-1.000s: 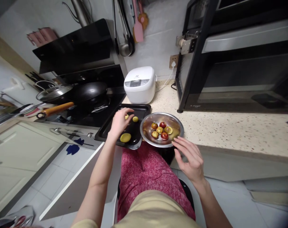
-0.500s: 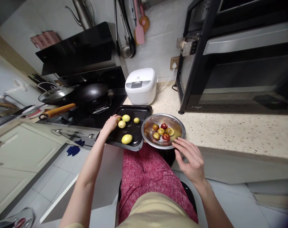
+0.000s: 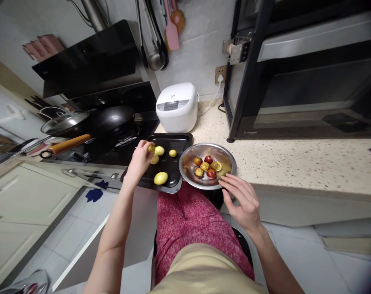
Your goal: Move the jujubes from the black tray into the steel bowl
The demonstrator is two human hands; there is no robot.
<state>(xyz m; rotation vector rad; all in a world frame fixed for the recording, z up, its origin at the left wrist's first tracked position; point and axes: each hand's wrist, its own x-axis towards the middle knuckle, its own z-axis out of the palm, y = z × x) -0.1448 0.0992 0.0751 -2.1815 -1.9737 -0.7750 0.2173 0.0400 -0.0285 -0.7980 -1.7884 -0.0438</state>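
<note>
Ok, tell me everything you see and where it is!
Round steel bowl: one, silver, centre
Rounded food pieces: six, red or yellow, in bowl
Flat rectangular tray: one, black, left of bowl
Oval pieces: four, yellow, on tray
Boxy plastic cooker: one, white, behind tray
Round wok: one, black, left of cooker
Glass-lidded pan: one, dark, left of wok
Hanging utensils: several, pink, silver and dark, above cooker
Boxy oven: one, black, right side
Speckled counter: one, beige, under bowl
Trousers: one pair, red, below bowl
Left hand: one, bare, over tray, holding another yellow piece
Right hand: one, bare, beside bowl
</note>
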